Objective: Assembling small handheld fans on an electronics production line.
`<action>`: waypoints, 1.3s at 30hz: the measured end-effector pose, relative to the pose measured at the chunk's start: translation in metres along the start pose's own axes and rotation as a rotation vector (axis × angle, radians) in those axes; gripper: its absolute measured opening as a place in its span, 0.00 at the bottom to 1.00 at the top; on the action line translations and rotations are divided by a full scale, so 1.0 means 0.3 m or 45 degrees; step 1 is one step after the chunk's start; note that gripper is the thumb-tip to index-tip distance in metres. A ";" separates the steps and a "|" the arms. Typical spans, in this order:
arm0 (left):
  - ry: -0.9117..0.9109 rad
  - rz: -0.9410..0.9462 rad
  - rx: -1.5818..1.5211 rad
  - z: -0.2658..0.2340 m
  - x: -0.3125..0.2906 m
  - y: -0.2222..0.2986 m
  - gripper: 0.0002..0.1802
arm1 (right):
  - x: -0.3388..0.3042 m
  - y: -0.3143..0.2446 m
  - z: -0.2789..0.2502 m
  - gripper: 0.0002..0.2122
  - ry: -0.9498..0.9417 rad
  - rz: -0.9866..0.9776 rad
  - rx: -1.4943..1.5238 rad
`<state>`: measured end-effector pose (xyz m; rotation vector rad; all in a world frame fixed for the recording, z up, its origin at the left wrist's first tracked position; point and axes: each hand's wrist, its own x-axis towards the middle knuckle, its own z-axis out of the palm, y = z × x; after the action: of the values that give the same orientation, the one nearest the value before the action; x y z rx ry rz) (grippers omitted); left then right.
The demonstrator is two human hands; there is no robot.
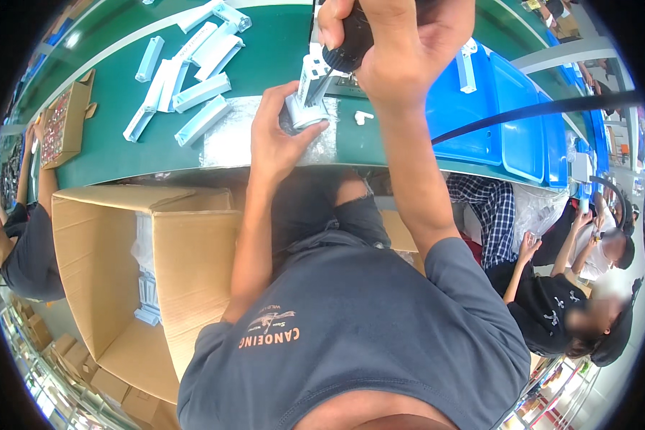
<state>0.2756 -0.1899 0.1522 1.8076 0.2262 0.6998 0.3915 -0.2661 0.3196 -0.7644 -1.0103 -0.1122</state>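
My left hand grips a small pale blue and white plastic part and holds it upright on a clear plastic sheet on the green belt. My right hand is closed around a black powered screwdriver, held directly above the part with its tip pointing down at the part's top. A black cable runs off to the right from near that hand. A tiny white piece lies on the belt beside the part.
Several long pale blue plastic pieces lie scattered on the belt. Blue bins stand at the right. A big open cardboard box sits by my left knee, and a small one sits on the belt. Other people work at the left and right.
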 end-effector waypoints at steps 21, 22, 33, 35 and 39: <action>-0.019 -0.015 -0.028 -0.008 0.000 -0.013 0.35 | -0.007 -0.026 0.046 0.23 0.116 0.045 0.036; -0.021 -0.013 -0.019 -0.007 0.001 -0.014 0.36 | -0.005 -0.023 0.039 0.23 0.117 0.042 0.043; -0.061 -0.004 0.120 -0.009 0.004 0.015 0.35 | 0.100 -0.203 -0.039 0.28 -0.136 -0.354 -0.124; -0.049 -0.006 0.115 -0.014 -0.006 0.021 0.35 | 0.144 -0.267 -0.122 0.28 -0.043 -0.419 -0.266; -0.042 -0.004 0.070 -0.003 -0.005 0.007 0.35 | 0.229 -0.209 -0.214 0.23 0.140 -0.401 -0.358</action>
<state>0.2737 -0.1907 0.1538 1.8694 0.2285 0.6672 0.4491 -0.3352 0.3880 -0.8390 -1.0156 -0.5720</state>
